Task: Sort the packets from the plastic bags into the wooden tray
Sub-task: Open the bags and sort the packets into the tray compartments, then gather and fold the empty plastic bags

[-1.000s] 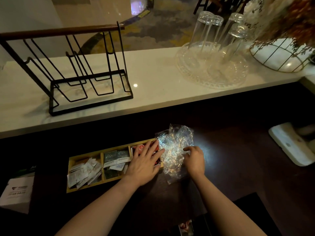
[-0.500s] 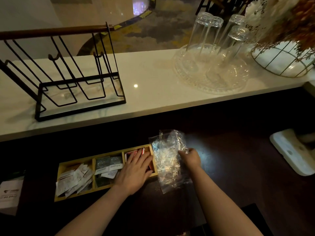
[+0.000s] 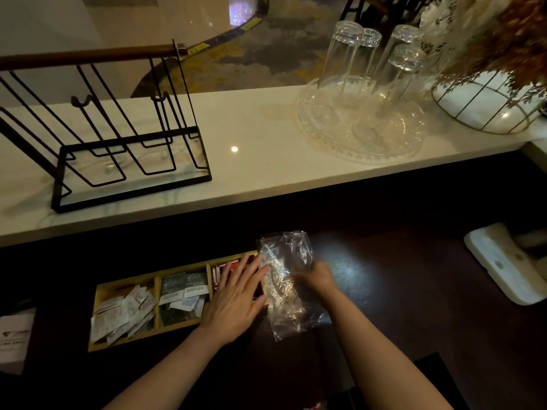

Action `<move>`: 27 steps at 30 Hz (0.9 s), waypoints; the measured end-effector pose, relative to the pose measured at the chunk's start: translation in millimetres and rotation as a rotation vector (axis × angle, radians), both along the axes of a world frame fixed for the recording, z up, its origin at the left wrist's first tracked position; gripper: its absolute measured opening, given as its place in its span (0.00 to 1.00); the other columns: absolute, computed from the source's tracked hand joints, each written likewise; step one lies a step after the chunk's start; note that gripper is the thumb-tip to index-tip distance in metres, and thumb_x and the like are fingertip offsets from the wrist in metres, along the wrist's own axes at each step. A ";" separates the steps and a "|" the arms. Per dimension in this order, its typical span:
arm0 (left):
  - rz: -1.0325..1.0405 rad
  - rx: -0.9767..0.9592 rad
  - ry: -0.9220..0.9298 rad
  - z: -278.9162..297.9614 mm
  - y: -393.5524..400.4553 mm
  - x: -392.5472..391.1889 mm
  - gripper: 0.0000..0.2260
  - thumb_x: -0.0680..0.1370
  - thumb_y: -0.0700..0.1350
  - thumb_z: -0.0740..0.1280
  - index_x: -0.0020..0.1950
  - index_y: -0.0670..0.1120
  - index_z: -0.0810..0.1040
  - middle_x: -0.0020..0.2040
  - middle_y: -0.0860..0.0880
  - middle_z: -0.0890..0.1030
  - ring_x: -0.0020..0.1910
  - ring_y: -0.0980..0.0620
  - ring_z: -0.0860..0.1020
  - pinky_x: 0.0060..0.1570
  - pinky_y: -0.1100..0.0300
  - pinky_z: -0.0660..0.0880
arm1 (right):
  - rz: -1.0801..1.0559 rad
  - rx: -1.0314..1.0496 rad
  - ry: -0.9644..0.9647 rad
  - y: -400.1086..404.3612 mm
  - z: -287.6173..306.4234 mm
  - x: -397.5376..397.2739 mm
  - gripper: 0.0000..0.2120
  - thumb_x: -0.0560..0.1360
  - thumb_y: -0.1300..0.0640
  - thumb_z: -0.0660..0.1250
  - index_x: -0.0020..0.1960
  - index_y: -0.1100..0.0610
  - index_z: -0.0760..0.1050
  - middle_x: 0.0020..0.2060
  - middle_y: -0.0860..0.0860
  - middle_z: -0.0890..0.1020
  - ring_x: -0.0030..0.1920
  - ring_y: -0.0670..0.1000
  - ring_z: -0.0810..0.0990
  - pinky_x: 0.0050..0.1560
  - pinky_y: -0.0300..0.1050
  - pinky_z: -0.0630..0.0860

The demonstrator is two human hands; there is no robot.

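Your left hand (image 3: pixel 236 303) lies flat, fingers spread, over the right-hand compartment of the wooden tray (image 3: pixel 124 344), covering the red packets (image 3: pixel 228 266) there; its grip is wide and holds nothing. Your right hand (image 3: pixel 315 278) has closed onto the clear plastic bag (image 3: pixel 284 288) just beside the tray's right end, its grip pinched narrow on the crumpled film. A second ago that bag bulged up behind your fingers; now it stands taller and flatter, drawn in against the tray's edge, and your left hand has slid a little further across the red packets. The bag looks empty, though the glare on the film makes that hard to confirm.

The white packets (image 3: pixel 121 315) fill the left compartment and the dark packets (image 3: pixel 183 287) the middle one, so all three sections hold their own kind. Judging from this, the sorting is nearly finished: you seem to be pressing the last packets down and clearing the spent bag off the dark table (image 3: pixel 399 291).
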State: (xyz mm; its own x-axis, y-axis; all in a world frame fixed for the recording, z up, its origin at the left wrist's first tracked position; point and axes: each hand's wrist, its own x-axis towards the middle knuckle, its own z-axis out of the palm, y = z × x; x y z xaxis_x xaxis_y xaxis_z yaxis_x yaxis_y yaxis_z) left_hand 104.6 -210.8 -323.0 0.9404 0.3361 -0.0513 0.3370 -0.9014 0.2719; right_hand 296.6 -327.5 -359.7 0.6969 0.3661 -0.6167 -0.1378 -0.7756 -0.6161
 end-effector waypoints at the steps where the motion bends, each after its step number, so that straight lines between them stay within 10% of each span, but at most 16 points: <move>1: 0.017 -0.011 -0.019 1.8 -0.6 -1.1 0.26 0.79 0.59 0.50 0.77 0.56 0.49 0.78 0.55 0.47 0.77 0.55 0.42 0.73 0.51 0.39 | 0.010 0.014 -0.018 -0.6 7.0 -2.9 0.20 0.66 0.53 0.76 0.55 0.59 0.76 0.49 0.56 0.82 0.49 0.55 0.82 0.53 0.55 0.80; 7: 0.237 -0.238 -0.220 25.2 3.8 -12.5 0.24 0.79 0.59 0.53 0.73 0.53 0.60 0.76 0.58 0.53 0.75 0.60 0.47 0.73 0.59 0.47 | -0.038 0.252 -0.086 -10.0 60.0 -3.3 0.10 0.68 0.60 0.75 0.43 0.51 0.76 0.40 0.51 0.83 0.38 0.49 0.82 0.39 0.48 0.81; 14: 0.546 -1.451 -0.283 92.6 1.9 -16.1 0.21 0.73 0.61 0.63 0.64 0.58 0.68 0.62 0.57 0.75 0.58 0.57 0.77 0.57 0.57 0.74 | 0.011 0.639 0.158 -11.8 134.7 -43.9 0.11 0.68 0.65 0.74 0.49 0.58 0.77 0.34 0.50 0.83 0.32 0.46 0.80 0.32 0.39 0.76; 17: 0.535 -1.414 -0.306 103.0 2.1 -24.3 0.15 0.75 0.46 0.68 0.61 0.54 0.72 0.52 0.54 0.82 0.46 0.58 0.83 0.40 0.65 0.78 | 0.036 0.694 0.145 6.3 132.8 -73.7 0.15 0.66 0.68 0.75 0.49 0.56 0.78 0.36 0.49 0.85 0.37 0.46 0.83 0.37 0.40 0.79; 21: 0.675 -1.200 -0.411 100.2 14.1 -49.2 0.15 0.75 0.40 0.69 0.58 0.54 0.75 0.51 0.52 0.83 0.52 0.55 0.82 0.46 0.63 0.76 | 0.082 0.726 0.147 23.9 126.2 -100.0 0.19 0.64 0.64 0.77 0.53 0.55 0.77 0.47 0.56 0.85 0.47 0.55 0.84 0.48 0.50 0.81; 27: 0.737 -1.064 -0.375 97.7 31.6 -94.3 0.19 0.76 0.39 0.67 0.64 0.53 0.71 0.50 0.55 0.81 0.48 0.60 0.81 0.36 0.65 0.77 | 0.088 0.773 -0.111 53.1 149.4 -107.8 0.14 0.73 0.60 0.69 0.58 0.53 0.75 0.48 0.50 0.80 0.43 0.42 0.78 0.41 0.38 0.78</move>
